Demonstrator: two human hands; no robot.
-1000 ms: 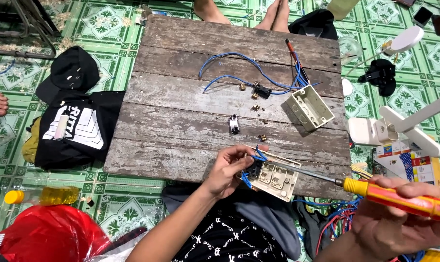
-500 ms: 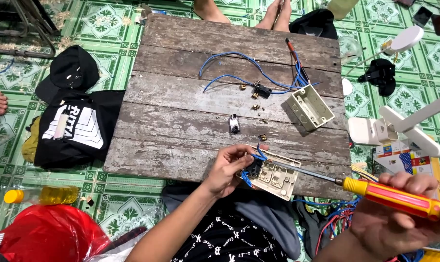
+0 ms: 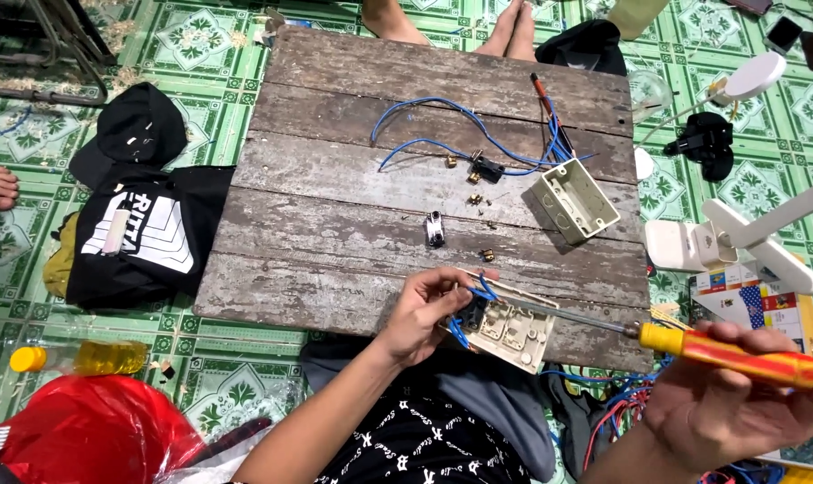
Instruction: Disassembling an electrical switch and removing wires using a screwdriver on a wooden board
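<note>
My left hand [image 3: 424, 312] pinches a cream switch plate [image 3: 509, 330] with blue wires at the near edge of a worn wooden board [image 3: 352, 206]. My right hand [image 3: 729, 403] grips a screwdriver [image 3: 724, 351] with a yellow and red handle. Its long shaft reaches left, and the tip rests at the plate by my left fingers. A cream wall box [image 3: 575, 199] lies open further up the board. Loose blue wires [image 3: 451, 134], small brass screws [image 3: 474, 199] and a small switch module [image 3: 435, 229] are scattered mid-board.
A black cap [image 3: 129, 134] and black folded cloth [image 3: 151, 235] lie left of the board. A yellow bottle [image 3: 79, 358] and red bag [image 3: 93, 439] sit at lower left. White fixtures [image 3: 738, 237] and a colourful box [image 3: 756, 309] are on the right. Another person's feet [image 3: 505, 22] rest beyond the board.
The screwdriver handle in my right hand has shifted slightly lower and to the right; my left hand keeps holding the switch plate in the same spot.
</note>
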